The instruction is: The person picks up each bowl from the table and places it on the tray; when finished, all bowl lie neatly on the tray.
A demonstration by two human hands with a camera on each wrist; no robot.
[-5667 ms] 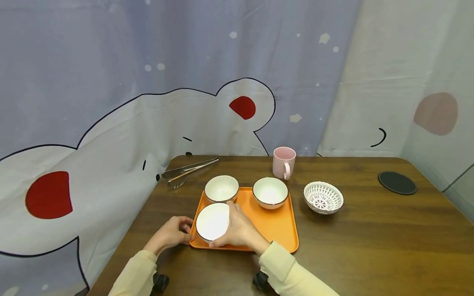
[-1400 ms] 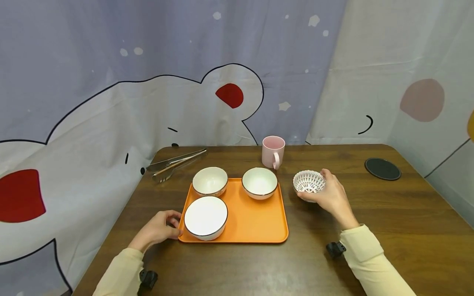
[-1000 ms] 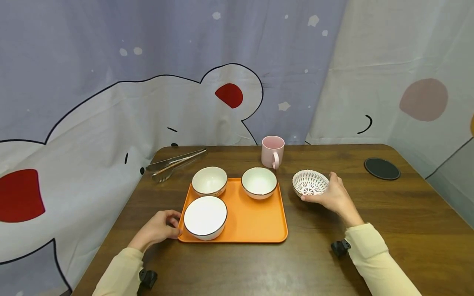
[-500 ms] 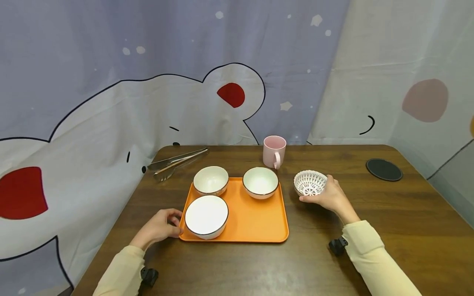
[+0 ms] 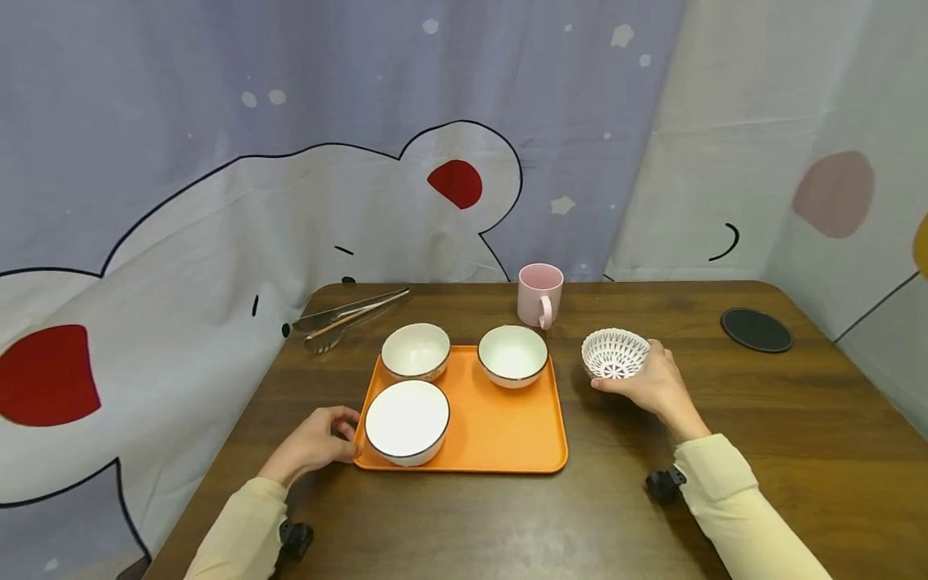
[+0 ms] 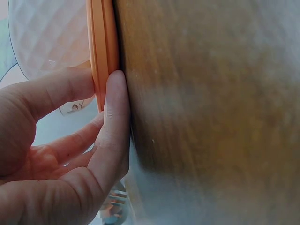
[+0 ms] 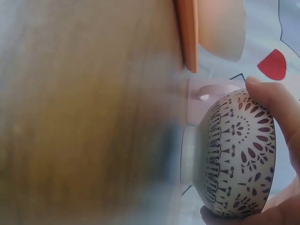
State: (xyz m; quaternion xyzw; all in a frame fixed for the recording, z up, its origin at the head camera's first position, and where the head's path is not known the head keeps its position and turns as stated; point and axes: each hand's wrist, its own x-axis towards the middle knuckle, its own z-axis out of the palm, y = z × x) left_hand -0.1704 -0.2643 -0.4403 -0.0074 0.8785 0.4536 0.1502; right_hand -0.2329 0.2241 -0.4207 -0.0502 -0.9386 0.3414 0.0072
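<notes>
My left hand pinches the left front corner of an orange tray, thumb and fingers on either side of its rim in the left wrist view. A white bowl with a dark rim sits at the tray's front left. Two more bowls stand along its back edge, one at the left and one at the right. Right of the tray, my right hand grips a patterned bowl by its side and rim. Its foot looks slightly raised off the table.
A pink mug stands behind the tray, handle toward me. Metal tongs and a fork lie at the back left. A dark round coaster lies at the back right. A printed curtain hangs behind the wooden table.
My right hand went from the front left bowl, now set down on the tray, to the patterned bowl and took hold, lifting it slightly. My left hand stayed at the tray's corner.
</notes>
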